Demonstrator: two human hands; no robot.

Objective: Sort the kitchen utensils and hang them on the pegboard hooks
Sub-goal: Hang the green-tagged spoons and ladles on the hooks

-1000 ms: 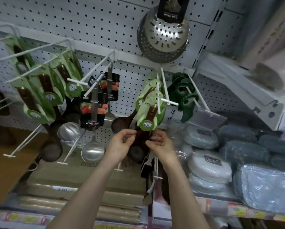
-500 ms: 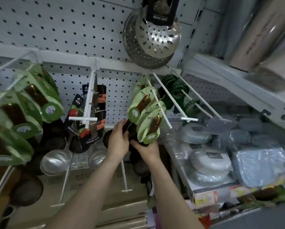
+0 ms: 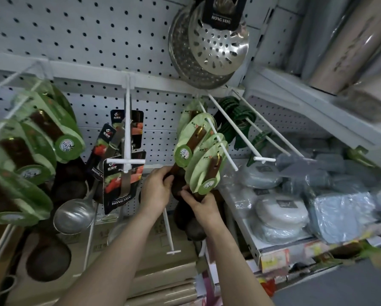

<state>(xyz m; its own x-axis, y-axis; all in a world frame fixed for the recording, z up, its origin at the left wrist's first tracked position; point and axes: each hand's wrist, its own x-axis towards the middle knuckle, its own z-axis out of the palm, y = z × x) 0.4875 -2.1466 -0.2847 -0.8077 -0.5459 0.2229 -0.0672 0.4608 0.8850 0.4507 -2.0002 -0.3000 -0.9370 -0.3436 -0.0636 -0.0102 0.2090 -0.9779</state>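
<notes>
"HONG JAYU" reads on the skimmer card (image 3: 221, 16) and ladle card (image 3: 121, 191).

White pegboard (image 3: 74, 29) forms the back wall, a white metal shelf (image 3: 317, 111) juts at the right over wrapped grey packs (image 3: 339, 208), and cardboard boxes (image 3: 163, 277) lie below beside grey floor (image 3: 339, 290).

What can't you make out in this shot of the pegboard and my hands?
Head view, the only one:
- bowls of the wooden ladles: mostly hidden behind the left hand and right hand gripping them.
- green-carded utensils at left: blurred, cut off by the edge.
- steel skimmer: handle cut off by the top edge.
</notes>
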